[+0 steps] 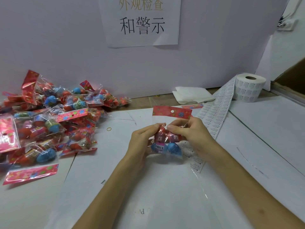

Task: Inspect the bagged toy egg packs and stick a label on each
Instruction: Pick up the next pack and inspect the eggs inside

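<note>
One bagged toy egg pack (167, 142) is held upright over the middle of the table: a clear bag with red and blue eggs and a red flowered header card on top. My left hand (142, 142) grips its left side, thumb and fingers curled round an egg. My right hand (189, 134) pinches the bag's right side near the top of the eggs. A strip of white labels (214, 113) runs from a label roll (249, 88) at the back right down past my right hand.
A large pile of several more egg packs (49, 123) covers the left of the table. A folded white cloth (191, 95) lies at the back. A yellow rubber band (109, 129) lies near the pile. A cardboard box edge (292, 80) stands at the far right.
</note>
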`<state>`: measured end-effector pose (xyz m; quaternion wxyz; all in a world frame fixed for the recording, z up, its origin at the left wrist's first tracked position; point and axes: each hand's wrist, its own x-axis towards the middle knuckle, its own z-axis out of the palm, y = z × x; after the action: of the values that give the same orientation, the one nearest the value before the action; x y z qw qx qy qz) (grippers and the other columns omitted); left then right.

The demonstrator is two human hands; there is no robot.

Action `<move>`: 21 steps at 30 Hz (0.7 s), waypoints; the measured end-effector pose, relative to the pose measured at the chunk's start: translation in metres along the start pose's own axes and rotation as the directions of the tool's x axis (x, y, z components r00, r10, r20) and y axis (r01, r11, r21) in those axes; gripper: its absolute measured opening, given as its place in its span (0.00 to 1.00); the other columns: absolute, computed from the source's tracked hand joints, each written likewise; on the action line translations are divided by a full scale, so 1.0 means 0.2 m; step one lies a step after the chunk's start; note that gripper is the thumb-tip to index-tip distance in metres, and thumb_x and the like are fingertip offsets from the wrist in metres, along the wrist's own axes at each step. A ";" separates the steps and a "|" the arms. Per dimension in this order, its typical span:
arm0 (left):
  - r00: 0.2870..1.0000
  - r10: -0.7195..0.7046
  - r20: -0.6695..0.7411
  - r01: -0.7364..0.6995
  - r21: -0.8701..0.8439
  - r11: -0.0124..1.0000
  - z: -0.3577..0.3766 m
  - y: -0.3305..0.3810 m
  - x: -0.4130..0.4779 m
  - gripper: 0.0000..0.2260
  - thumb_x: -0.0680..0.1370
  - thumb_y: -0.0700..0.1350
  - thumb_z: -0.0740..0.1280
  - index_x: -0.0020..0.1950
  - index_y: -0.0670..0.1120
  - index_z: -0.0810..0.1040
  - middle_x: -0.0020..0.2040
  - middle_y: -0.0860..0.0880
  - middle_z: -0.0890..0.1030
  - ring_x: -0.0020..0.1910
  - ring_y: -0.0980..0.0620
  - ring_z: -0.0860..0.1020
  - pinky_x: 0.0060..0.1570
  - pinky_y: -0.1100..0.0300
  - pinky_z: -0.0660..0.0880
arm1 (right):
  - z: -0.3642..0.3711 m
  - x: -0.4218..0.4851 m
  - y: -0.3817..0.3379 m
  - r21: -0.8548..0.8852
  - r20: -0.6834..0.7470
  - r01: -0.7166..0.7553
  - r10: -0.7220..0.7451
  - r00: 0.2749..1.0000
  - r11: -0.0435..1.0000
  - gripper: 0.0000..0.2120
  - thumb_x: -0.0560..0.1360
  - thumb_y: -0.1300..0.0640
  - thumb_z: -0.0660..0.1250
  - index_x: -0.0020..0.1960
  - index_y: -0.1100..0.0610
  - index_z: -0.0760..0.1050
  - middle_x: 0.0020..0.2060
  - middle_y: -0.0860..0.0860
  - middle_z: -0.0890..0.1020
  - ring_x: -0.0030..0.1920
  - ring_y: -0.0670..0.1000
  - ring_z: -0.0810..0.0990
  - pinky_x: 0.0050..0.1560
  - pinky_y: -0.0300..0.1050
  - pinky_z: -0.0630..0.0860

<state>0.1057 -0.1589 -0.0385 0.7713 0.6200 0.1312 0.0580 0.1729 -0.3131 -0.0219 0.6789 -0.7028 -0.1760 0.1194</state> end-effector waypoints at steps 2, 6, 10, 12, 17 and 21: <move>1.000 0.004 -0.021 -0.004 0.021 1.000 0.00 0.00 0.00 0.11 0.83 0.47 0.66 0.59 0.44 0.86 0.54 0.44 0.87 0.56 0.43 0.85 0.50 0.48 0.82 | 0.00 0.00 0.00 -0.009 -0.031 -0.011 0.011 0.999 1.000 0.08 0.71 0.65 0.78 0.37 0.55 0.85 0.35 0.50 0.87 0.37 0.51 0.87 0.38 0.42 0.83; 0.999 0.011 -0.034 -0.010 0.034 0.999 -0.01 -0.01 0.01 0.09 0.83 0.42 0.66 0.56 0.42 0.86 0.52 0.43 0.87 0.54 0.44 0.85 0.50 0.51 0.83 | 0.01 0.01 0.01 -0.103 -0.060 -0.002 -0.004 0.998 0.995 0.06 0.70 0.64 0.79 0.40 0.55 0.84 0.36 0.48 0.87 0.42 0.49 0.87 0.42 0.42 0.84; 0.996 0.034 -0.085 -0.032 0.024 0.999 0.00 -0.01 0.01 0.07 0.82 0.41 0.68 0.53 0.44 0.87 0.50 0.45 0.87 0.51 0.47 0.86 0.43 0.56 0.83 | 0.01 0.01 0.03 -0.131 -0.049 0.015 -0.021 0.999 0.991 0.04 0.72 0.62 0.78 0.42 0.55 0.85 0.36 0.47 0.87 0.40 0.47 0.87 0.40 0.39 0.82; 0.988 0.058 -0.143 -0.054 0.034 0.998 -0.01 -0.01 0.02 0.07 0.82 0.43 0.68 0.53 0.46 0.87 0.50 0.47 0.87 0.51 0.47 0.86 0.43 0.58 0.83 | 0.01 0.01 0.03 -0.101 -0.011 -0.010 0.009 1.000 0.995 0.03 0.74 0.58 0.77 0.47 0.56 0.85 0.38 0.50 0.87 0.41 0.49 0.87 0.41 0.41 0.83; 0.977 0.066 -0.201 -0.072 -0.026 0.997 -0.04 0.00 0.03 0.08 0.82 0.43 0.67 0.57 0.45 0.85 0.53 0.47 0.87 0.54 0.46 0.85 0.48 0.55 0.83 | 0.02 0.01 0.03 -0.151 0.025 -0.017 0.021 0.999 0.988 0.02 0.75 0.60 0.76 0.46 0.55 0.84 0.40 0.53 0.85 0.39 0.46 0.85 0.40 0.41 0.83; 0.988 0.087 -0.130 -0.094 -0.046 0.995 -0.03 0.00 0.03 0.08 0.83 0.42 0.65 0.55 0.46 0.85 0.51 0.49 0.88 0.51 0.49 0.86 0.45 0.59 0.81 | 0.01 0.02 0.03 -0.052 0.004 -0.102 0.102 0.995 0.993 0.03 0.72 0.63 0.76 0.42 0.58 0.84 0.37 0.51 0.86 0.37 0.46 0.84 0.39 0.42 0.79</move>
<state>0.1090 -0.1518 -0.0404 0.7736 0.6003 0.1507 0.1359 0.1760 -0.3108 -0.0268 0.6527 -0.7280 -0.1453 0.1515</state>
